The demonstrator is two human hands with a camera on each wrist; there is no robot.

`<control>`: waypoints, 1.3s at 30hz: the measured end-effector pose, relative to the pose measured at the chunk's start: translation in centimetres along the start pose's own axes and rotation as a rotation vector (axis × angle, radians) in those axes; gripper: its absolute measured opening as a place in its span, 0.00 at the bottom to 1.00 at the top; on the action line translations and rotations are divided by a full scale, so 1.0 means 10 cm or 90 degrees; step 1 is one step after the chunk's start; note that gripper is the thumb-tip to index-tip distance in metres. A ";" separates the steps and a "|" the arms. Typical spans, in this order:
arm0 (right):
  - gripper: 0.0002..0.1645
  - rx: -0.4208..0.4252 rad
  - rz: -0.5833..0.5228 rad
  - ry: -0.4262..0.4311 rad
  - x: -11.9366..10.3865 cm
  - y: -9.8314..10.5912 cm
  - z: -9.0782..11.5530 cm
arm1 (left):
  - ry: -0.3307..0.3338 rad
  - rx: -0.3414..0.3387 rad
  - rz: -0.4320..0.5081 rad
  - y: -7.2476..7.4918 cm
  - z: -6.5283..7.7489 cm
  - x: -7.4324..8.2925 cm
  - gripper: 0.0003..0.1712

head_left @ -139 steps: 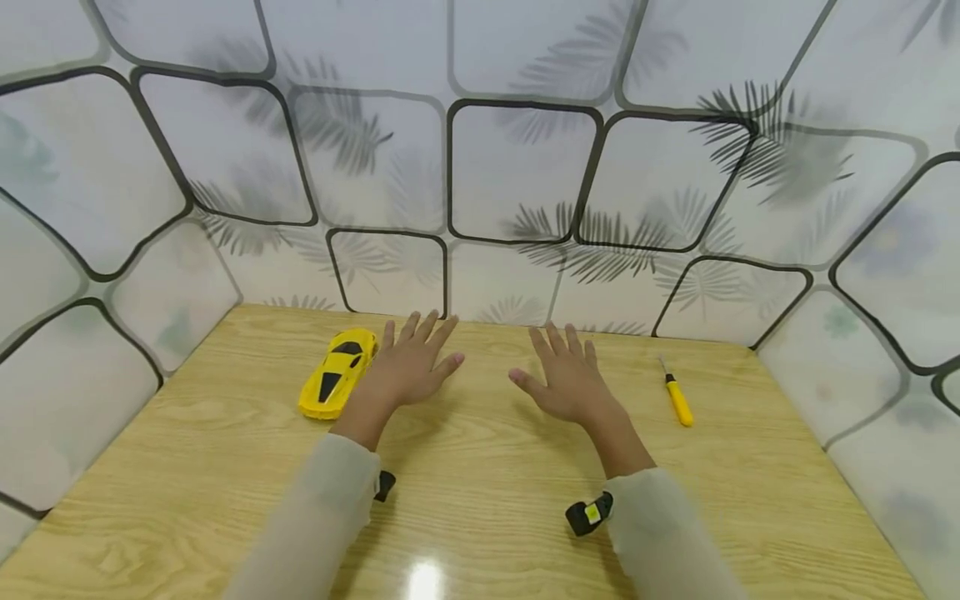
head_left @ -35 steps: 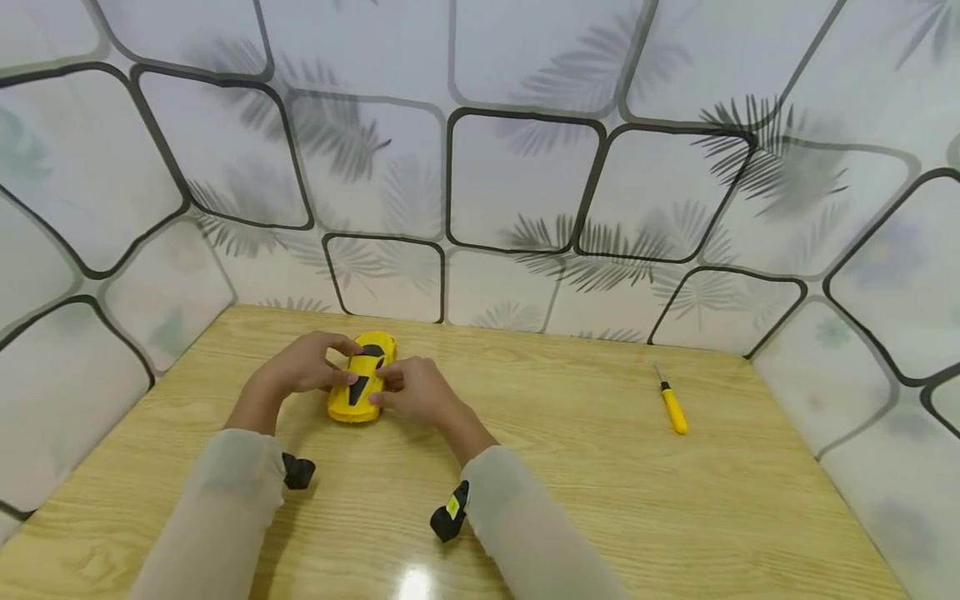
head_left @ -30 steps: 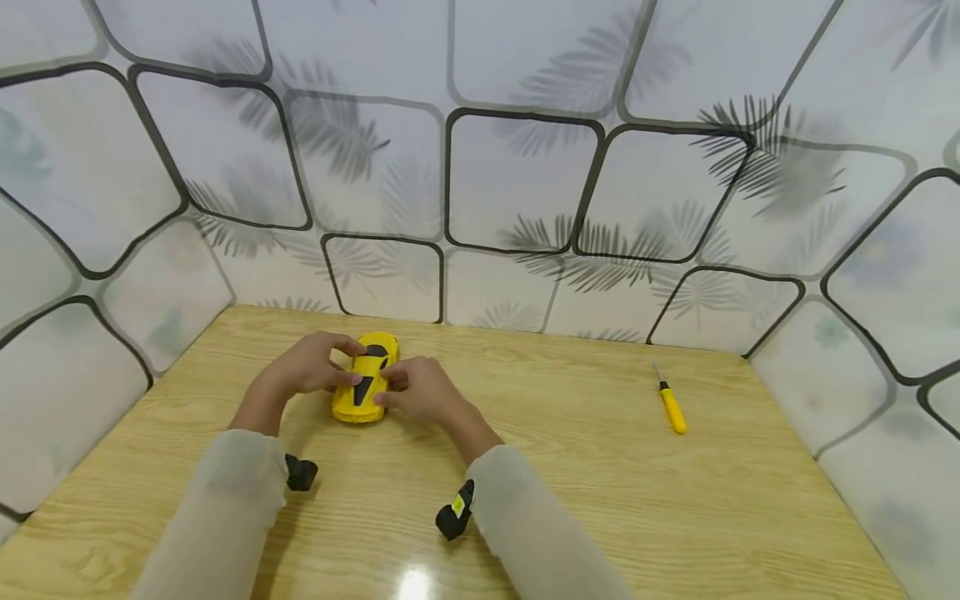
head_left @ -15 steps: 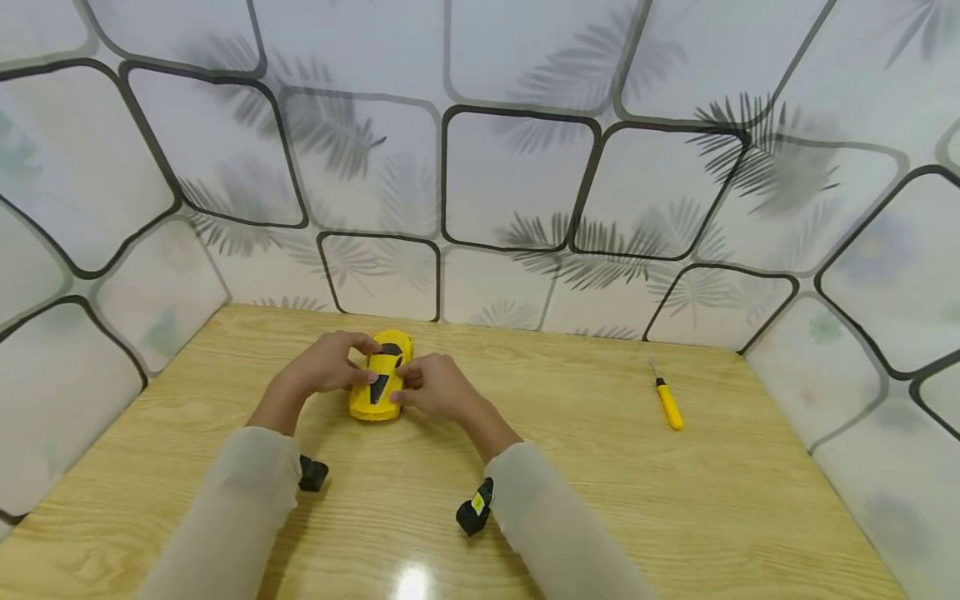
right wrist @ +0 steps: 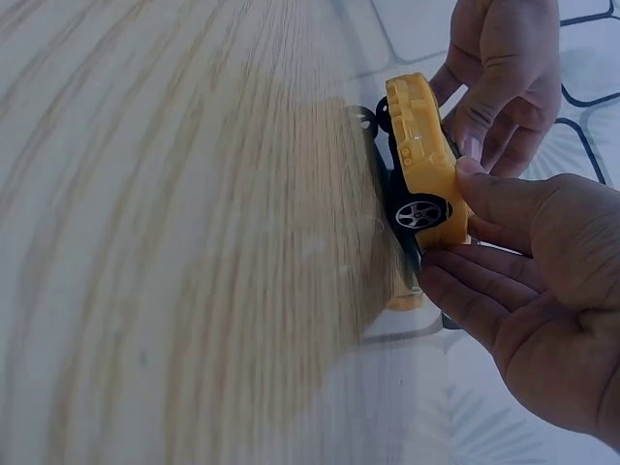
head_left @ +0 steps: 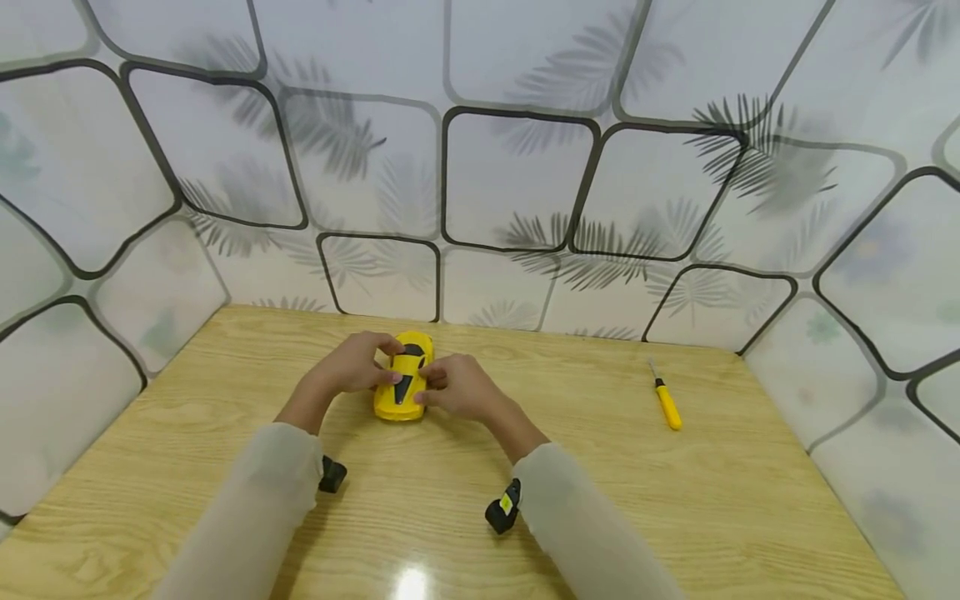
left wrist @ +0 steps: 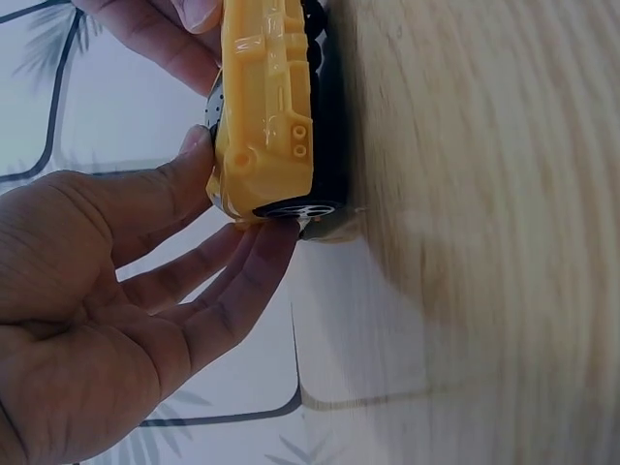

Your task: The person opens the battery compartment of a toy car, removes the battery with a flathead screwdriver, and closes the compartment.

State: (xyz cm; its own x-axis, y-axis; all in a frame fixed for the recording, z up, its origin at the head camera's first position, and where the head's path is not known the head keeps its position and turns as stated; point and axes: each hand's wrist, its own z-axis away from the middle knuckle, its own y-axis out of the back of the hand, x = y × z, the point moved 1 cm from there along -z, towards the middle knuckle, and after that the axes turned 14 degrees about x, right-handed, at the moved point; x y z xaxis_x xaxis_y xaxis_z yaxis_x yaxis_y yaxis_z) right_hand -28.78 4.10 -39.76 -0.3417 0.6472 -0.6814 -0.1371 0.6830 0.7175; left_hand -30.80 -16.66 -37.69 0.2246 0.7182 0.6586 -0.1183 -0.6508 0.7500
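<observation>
A yellow toy car [head_left: 408, 367] with black windows stands upright near the table's back, left of centre in the head view. My left hand [head_left: 351, 364] holds it from the left, thumb over the top and fingertips low along the side. From the right, my right hand [head_left: 463, 386] grips the opposite side between thumb and fingers. The left wrist view shows the car's [left wrist: 266, 126] rear end, its wheels close to the tabletop. In the right wrist view, the car [right wrist: 421, 145] shows a silver-spoked wheel, with both hands around the body.
A screwdriver [head_left: 669, 407] with a yellow handle lies on the right side of the wooden table [head_left: 600, 467], its tip toward the back wall [head_left: 517, 183]. Patterned walls also rise at left and right.
Both hands were first spread with nothing in them, the car lying to their left. They then took hold of the car, and it has moved rightward with them. The screwdriver stayed put.
</observation>
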 end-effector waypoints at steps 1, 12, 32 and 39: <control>0.28 -0.002 0.000 -0.002 0.02 0.02 0.01 | -0.005 0.000 -0.004 -0.02 -0.01 0.02 0.25; 0.27 -0.004 -0.006 -0.019 0.18 0.22 0.12 | -0.026 -0.006 -0.025 -0.21 -0.09 0.22 0.26; 0.26 0.028 -0.011 -0.063 0.46 0.55 0.38 | -0.084 -0.011 -0.053 -0.58 -0.23 0.58 0.24; 0.26 0.038 -0.024 -0.057 0.61 0.68 0.51 | -0.087 -0.013 -0.059 -0.75 -0.27 0.73 0.25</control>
State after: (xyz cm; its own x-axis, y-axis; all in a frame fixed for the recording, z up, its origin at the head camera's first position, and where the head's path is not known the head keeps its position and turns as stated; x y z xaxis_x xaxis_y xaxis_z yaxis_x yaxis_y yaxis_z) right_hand -27.09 14.43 -39.75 -0.2520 0.6467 -0.7199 -0.0920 0.7245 0.6831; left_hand -30.89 -5.92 -38.34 0.3642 0.7342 0.5730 -0.1100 -0.5770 0.8093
